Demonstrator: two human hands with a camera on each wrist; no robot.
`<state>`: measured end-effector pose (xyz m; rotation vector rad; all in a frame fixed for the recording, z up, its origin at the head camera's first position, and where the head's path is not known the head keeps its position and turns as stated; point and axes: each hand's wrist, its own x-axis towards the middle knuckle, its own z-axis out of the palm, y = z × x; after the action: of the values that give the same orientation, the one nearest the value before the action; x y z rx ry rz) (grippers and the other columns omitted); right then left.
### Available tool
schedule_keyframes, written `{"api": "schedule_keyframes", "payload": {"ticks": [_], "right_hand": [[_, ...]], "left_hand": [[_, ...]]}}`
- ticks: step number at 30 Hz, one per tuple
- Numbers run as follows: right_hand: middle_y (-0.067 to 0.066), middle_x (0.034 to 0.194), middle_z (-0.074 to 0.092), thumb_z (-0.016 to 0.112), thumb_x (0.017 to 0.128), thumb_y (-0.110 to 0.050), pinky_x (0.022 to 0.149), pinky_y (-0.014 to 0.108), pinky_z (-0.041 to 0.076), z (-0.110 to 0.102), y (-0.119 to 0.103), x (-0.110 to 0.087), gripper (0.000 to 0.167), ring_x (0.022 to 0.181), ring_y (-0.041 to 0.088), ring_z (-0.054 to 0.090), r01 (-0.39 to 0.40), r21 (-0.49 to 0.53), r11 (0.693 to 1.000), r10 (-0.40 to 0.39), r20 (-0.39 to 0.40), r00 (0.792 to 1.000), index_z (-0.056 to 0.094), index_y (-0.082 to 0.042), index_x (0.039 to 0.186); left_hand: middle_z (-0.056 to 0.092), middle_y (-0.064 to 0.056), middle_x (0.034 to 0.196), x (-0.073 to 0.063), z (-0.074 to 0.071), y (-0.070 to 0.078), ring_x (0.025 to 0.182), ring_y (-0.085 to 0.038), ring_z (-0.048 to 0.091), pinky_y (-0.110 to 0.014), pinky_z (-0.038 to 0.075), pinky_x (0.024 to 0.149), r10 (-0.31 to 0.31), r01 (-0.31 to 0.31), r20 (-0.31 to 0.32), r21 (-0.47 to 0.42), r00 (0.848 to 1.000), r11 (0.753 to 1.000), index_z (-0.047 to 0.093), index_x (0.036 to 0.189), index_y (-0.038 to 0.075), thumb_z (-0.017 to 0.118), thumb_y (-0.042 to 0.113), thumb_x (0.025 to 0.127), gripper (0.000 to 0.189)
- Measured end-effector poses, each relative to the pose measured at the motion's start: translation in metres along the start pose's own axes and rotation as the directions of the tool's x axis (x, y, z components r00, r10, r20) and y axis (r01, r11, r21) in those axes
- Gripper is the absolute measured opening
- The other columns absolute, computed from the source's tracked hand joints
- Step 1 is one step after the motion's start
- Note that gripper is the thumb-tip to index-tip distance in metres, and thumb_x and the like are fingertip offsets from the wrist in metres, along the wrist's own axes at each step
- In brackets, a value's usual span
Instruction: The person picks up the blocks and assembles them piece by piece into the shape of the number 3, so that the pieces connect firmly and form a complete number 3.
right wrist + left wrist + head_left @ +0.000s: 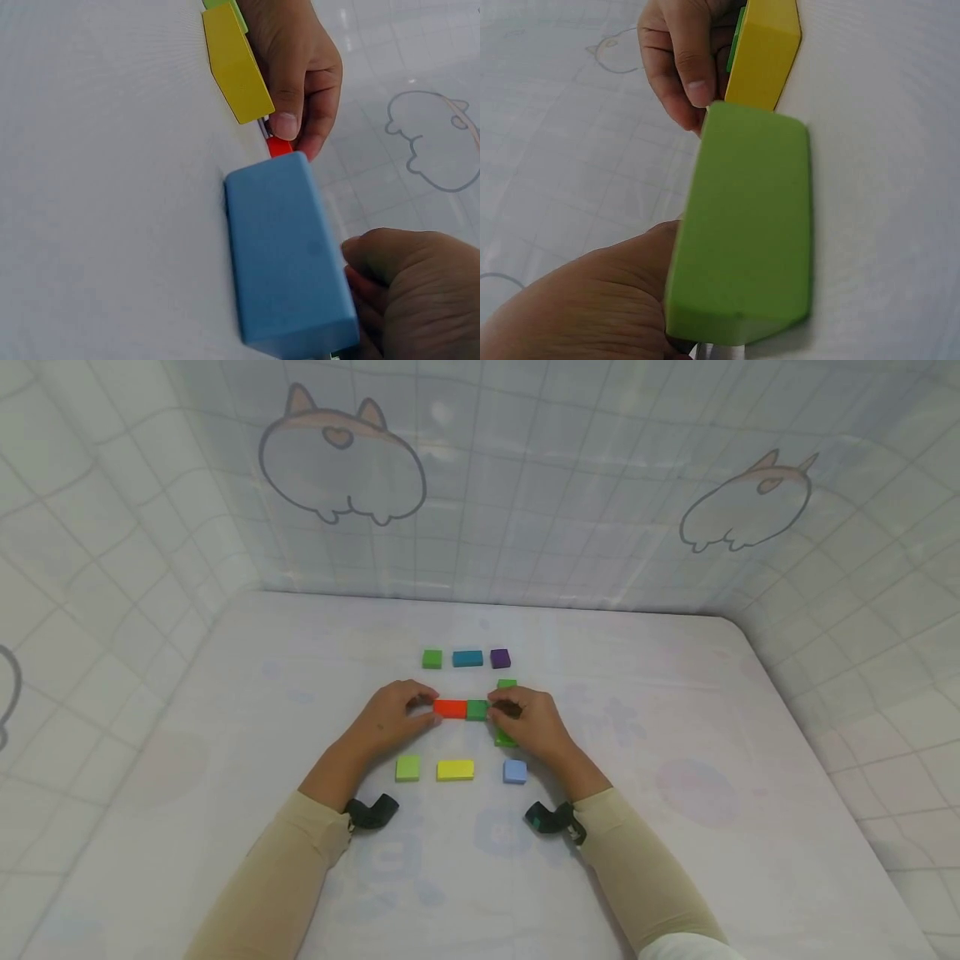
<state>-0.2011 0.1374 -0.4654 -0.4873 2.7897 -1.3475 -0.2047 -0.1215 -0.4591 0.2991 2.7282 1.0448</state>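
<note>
In the head view a red block (450,709) and a green block (477,710) lie end to end in a line. My left hand (390,718) pinches the red block's outer end between thumb and fingertip. At the other end, my right hand (529,720) has thumb and forefinger on the green block. Bright green pieces (506,740) show above and below the right hand, which hides what lies between them. The right wrist view has the left hand (296,71) with its thumb beside the red block (279,146).
Behind the hands stand a green block (432,659), a teal block (468,658) and a purple block (500,658). Closer to me lie a light green block (408,768), a yellow block (455,770) and a light blue block (514,772), between the forearms.
</note>
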Motion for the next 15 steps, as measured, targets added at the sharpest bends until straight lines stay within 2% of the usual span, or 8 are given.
{"api": "schedule_keyframes", "payload": {"ticks": [7, 15], "right_hand": [[0.001, 0.112, 0.071, 0.073, 0.091, -0.013, 0.09, 0.028, 0.056, -0.0041, 0.0031, 0.0007, 0.03, 0.099, 0.012, 0.067, 0.058, -0.005, 0.998, -0.059, -0.071, 0.996, 0.069, -0.007, 0.12], [0.0, 0.113, 0.068, 0.072, 0.091, -0.011, 0.089, 0.03, 0.057, -0.0103, 0.007, 0.0026, 0.031, 0.099, 0.016, 0.066, 0.016, -0.006, 1.0, -0.017, -0.086, 0.996, 0.066, -0.008, 0.122]], "left_hand": [[0.063, 0.002, 0.12, -0.0019, -0.0013, 0.0009, 0.113, -0.02, 0.055, -0.046, 0.049, 0.102, 0.009, -0.009, -0.003, -0.007, 1.0, 1.0, 0.065, 0.124, 0.021, 0.072, 0.034, 0.09, 0.037], [0.063, 0.003, 0.12, -0.002, -0.0012, 0.0007, 0.113, -0.02, 0.055, -0.045, 0.049, 0.102, 0.014, -0.014, -0.004, -0.001, 1.0, 1.0, 0.065, 0.123, 0.022, 0.072, 0.034, 0.09, 0.035]]}}
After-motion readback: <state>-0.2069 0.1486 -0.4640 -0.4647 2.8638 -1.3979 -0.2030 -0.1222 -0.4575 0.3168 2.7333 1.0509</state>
